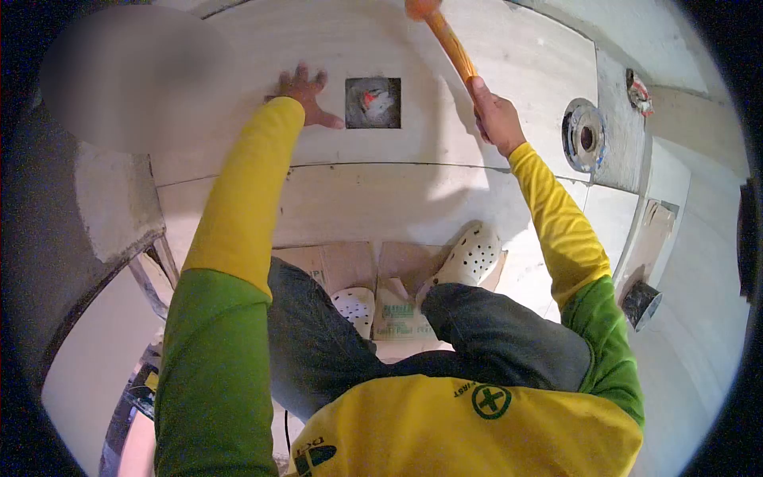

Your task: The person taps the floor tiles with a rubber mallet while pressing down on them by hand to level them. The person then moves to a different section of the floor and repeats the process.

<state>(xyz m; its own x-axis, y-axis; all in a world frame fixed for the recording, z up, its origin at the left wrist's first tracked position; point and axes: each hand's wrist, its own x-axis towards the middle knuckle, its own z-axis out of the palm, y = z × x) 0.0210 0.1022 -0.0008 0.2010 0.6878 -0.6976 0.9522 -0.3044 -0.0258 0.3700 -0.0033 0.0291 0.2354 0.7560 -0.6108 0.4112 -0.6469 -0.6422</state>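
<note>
My left hand [304, 94] lies spread on a large pale floor tile [262, 48], its thumb close to the left edge of a square cutout [373, 103]. Inside the cutout I see rough grey cement with a bit of red in it. My right hand [498, 115] is wrapped round the orange-yellow handle of a mallet [451, 44]. The mallet's orange head is at the top edge of the view, partly cut off. It is raised over the tile, to the right of the cutout.
A round floor flange [586, 137] sits at the right end of the tile. Beyond it, a capped or wrapped pipe end [638, 91] sticks up. A dark pipe stub [640, 304] stands lower right. Flattened cardboard [401, 314] lies under my perforated clogs [475, 254]. A blurred patch covers the upper left.
</note>
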